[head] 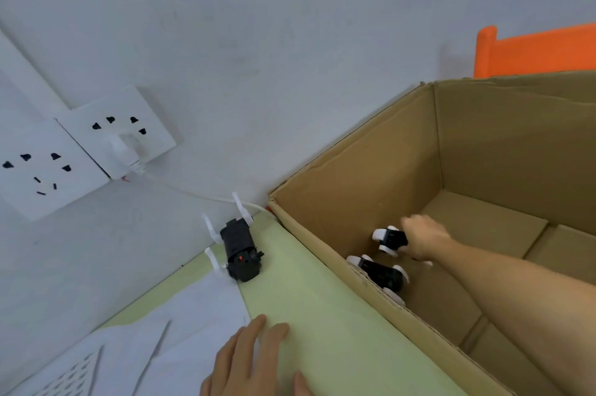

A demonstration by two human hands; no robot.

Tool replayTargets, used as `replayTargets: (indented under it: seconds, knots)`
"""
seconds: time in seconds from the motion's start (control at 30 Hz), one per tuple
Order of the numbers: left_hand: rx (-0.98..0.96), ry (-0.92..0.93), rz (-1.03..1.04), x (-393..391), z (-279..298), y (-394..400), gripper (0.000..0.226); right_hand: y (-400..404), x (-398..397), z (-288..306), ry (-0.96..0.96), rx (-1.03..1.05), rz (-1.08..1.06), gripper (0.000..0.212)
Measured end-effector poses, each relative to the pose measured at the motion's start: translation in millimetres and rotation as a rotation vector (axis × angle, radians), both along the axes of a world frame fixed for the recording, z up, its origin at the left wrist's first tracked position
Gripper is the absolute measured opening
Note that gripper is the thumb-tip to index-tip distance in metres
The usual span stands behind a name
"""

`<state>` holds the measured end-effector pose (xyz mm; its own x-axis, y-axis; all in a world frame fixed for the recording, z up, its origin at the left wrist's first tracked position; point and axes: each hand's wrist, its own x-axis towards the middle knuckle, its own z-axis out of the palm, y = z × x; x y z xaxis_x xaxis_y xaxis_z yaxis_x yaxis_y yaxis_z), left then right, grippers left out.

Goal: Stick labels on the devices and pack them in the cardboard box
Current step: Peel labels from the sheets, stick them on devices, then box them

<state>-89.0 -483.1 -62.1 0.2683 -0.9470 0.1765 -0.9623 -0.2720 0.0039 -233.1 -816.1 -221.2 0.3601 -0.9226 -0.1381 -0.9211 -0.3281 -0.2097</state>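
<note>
Black plastic with thin white legs, one device (pixel 240 252) sits left of centre; we'd lift it by its stiff body. Our left hand (pixel 254 360) lies flat, fingers straight. In the box (pixel 354 150), our right hand (pixel 425 237) grips another device (pixel 392 239).

Pale grey wall (pixel 258 24) fills the upper view. Two white socket plates (pixel 80 150) are mounted on it, upper left of the hands; a white plug (pixel 127 150) occupies one. Light-green tabletop (pixel 306 315) below. Orange chair back (pixel 532 52), upper right.
</note>
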Motion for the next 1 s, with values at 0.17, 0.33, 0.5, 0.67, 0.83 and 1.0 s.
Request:
replayTargets:
  seconds: [0.17,0.33,0.5,0.67,0.83,1.0]
  knots:
    - [-0.014,-0.016,-0.014,1.9,-2.1,-2.3,0.052,8.2,6.8,-18.7,-0.011,0.037,0.085,0.042]
    - [-0.052,-0.046,-0.053,4.0,-5.5,-4.1,0.051,13.9,4.5,-20.9,-0.071,0.157,0.147,0.041]
    - [-0.107,-0.018,-0.047,5.4,-11.7,-6.2,0.051,11.5,-8.5,-16.3,-0.126,0.243,0.114,0.032]
    - [-0.094,0.035,-0.018,3.8,-7.6,-6.5,0.052,6.5,-9.8,9.3,-0.055,0.117,0.044,0.043]
    - [-0.035,0.075,0.041,3.9,-7.8,2.3,0.071,12.7,-16.2,63.8,-0.008,0.089,0.067,0.039]
    - [-0.134,0.469,-0.013,8.7,-9.4,14.3,0.052,51.1,-32.9,137.2,-0.321,-0.084,-0.003,0.035]
